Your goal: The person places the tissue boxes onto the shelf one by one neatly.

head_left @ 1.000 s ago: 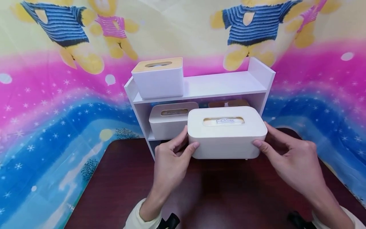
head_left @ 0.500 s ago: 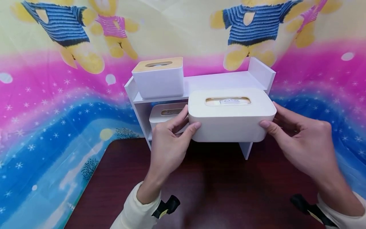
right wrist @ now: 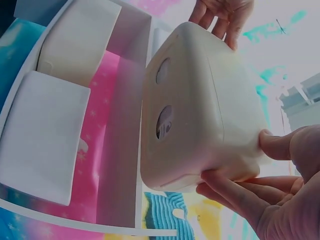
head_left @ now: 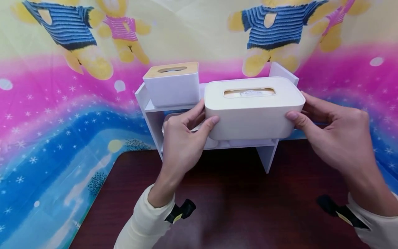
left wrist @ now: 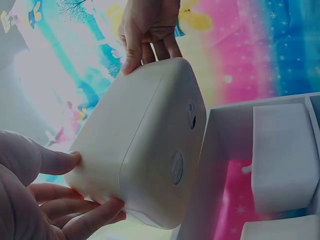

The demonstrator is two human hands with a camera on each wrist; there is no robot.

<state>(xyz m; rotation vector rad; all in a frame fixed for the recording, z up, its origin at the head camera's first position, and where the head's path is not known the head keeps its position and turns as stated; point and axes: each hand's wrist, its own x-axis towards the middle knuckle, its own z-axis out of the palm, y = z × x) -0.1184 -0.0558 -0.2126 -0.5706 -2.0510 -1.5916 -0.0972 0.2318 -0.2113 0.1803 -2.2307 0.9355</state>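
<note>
A cream-white tissue box (head_left: 252, 122) with a slotted lid and a handwritten slip in the slot is held up in front of the shelf's right part. My left hand (head_left: 185, 143) grips its left end, thumb on the front. At the opposite end my right hand (head_left: 340, 135) grips it the same way. Both wrist views show the box's underside (left wrist: 167, 155) with two round holes. The white shelf unit (head_left: 264, 155) stands behind it; contact between box and shelf cannot be told. A white tissue box with a wooden lid (head_left: 172, 88) sits at the top left.
On the lower shelf are more tissue boxes, mostly hidden in the head view; the right wrist view shows a white box (right wrist: 45, 135) and a cream one (right wrist: 80, 42). The dark red-brown table (head_left: 242, 207) lies below. A printed cloth (head_left: 77, 121) hangs around.
Both hands have raised the tissue box from in front of the lower shelf to about top-shelf height, moving slightly right. The wooden-lidded box has stayed put.
</note>
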